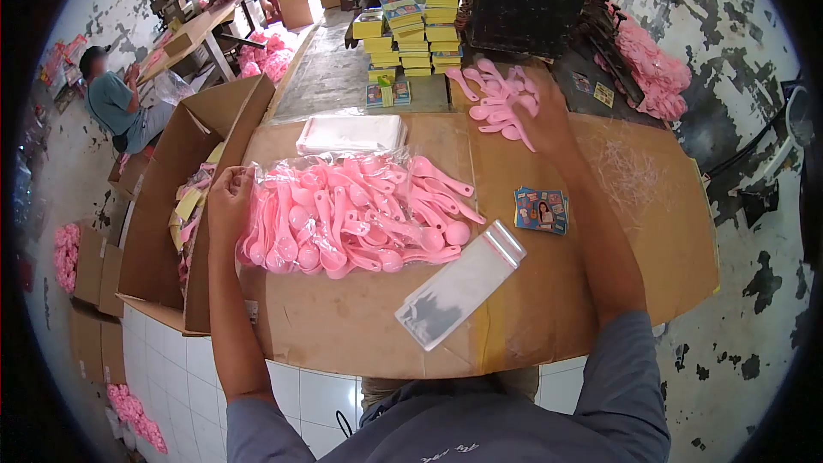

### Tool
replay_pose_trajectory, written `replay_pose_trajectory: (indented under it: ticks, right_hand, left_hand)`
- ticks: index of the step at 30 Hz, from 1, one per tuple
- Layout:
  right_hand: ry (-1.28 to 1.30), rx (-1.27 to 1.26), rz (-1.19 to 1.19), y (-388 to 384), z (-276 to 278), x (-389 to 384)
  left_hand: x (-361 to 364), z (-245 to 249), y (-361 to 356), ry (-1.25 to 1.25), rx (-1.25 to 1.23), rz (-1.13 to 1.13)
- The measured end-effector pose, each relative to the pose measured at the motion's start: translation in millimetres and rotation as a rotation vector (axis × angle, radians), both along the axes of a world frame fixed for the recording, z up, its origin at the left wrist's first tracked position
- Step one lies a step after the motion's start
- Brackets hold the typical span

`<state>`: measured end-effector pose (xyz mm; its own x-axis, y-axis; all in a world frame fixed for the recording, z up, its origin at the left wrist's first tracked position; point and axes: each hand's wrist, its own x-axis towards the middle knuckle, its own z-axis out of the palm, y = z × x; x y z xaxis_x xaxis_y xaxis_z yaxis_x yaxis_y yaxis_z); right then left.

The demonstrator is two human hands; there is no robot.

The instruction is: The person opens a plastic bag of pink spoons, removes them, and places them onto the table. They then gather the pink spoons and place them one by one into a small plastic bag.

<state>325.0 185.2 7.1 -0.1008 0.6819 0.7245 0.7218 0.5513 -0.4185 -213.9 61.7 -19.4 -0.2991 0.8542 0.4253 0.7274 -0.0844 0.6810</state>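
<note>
A clear plastic bag (343, 214) full of pink measuring spoons lies flat on the cardboard-covered table, with several spoon handles sticking out at its right end. Curled at its upper left corner, my left hand (231, 195) grips the edge of the plastic. My right hand (546, 116) reaches to the far side, over a loose pile of pink spoons (490, 111); its fingers are blurred among them. Between my arms rests a stack of small printed cards (541, 210). Near the front lie clear flat sleeves (461, 285), placed at a slant.
Another stack of clear sleeves (351, 133) lies behind the filled bag. An open cardboard box (154, 240) stands at the left edge. Bundled card stacks (410, 30) rise at the back beside a black box (530, 4). A seated person (129, 107) works at far left.
</note>
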Motion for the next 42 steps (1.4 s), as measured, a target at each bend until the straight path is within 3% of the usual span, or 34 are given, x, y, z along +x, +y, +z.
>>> replay_pose_trajectory:
  ticks: [1, 3, 5, 8, 11, 14, 17, 20, 23, 26, 29, 32, 35, 38, 41, 42]
  right_hand:
    - [-0.099, -0.022, 0.033, -10.8, 0.5, -8.2]
    - [-0.096, -0.475, 0.303, -36.5, 5.4, -34.6]
    - [-0.297, -0.728, 0.464, -65.3, 15.0, -57.4]
    - [-0.498, -0.498, 0.532, -74.3, -1.8, -65.9]
    - [-0.427, -0.807, 0.559, -65.6, 4.8, -62.1]
    - [-0.565, -0.739, 0.552, -58.1, -2.2, -54.8]
    - [-0.469, -0.627, 0.591, -55.0, -9.6, -45.5]
    - [-0.506, -0.797, 0.495, -50.3, 9.8, -42.5]
    - [-0.333, -0.779, 0.568, -57.0, 29.5, -33.1]
    - [-0.362, -0.860, 0.526, -46.5, 36.8, -23.3]
    - [-0.365, -0.676, 0.400, -35.9, 30.8, -11.4]
    - [0.316, -0.672, 0.172, -35.1, 38.9, -23.8]
    - [0.196, -0.011, 0.054, -4.2, -9.6, -21.4]
    - [-0.395, -0.316, 0.433, -39.4, 6.6, -36.8]
    - [-0.586, -0.521, 0.650, -62.9, -3.1, -52.7]
    - [-0.569, -0.554, 0.607, -62.1, -1.3, -55.9]
  left_hand:
    - [-0.1, -0.8, 0.4, 0.003, 0.003, -0.001]
    - [0.5, 0.8, -0.8, 0.025, -0.012, -0.001]
    - [1.8, 1.7, -0.1, 0.027, -0.010, -0.007]
    - [4.7, 3.4, -1.8, 0.001, -0.004, -0.015]
    - [9.3, 7.1, -4.2, -0.010, -0.018, -0.014]
    - [9.5, 7.7, -4.7, 0.006, -0.017, -0.009]
    - [11.8, 10.4, -5.6, 0.007, -0.025, -0.008]
    - [9.6, 8.2, -4.8, 0.031, -0.025, -0.002]
    - [7.7, 5.9, -4.2, 0.052, -0.032, 0.000]
    - [7.2, 5.4, -3.5, 0.049, -0.031, -0.005]
    - [5.8, 3.9, -2.3, 0.048, -0.031, -0.002]
    - [6.8, 3.7, -2.8, 0.049, -0.040, 0.000]
    - [7.8, 4.5, -2.9, 0.054, -0.037, 0.001]
    - [6.0, 2.4, -3.3, 0.036, -0.036, -0.011]
    - [3.6, 1.8, -2.0, 0.044, -0.035, -0.016]
    - [2.6, 2.0, -2.1, 0.050, -0.047, 0.000]
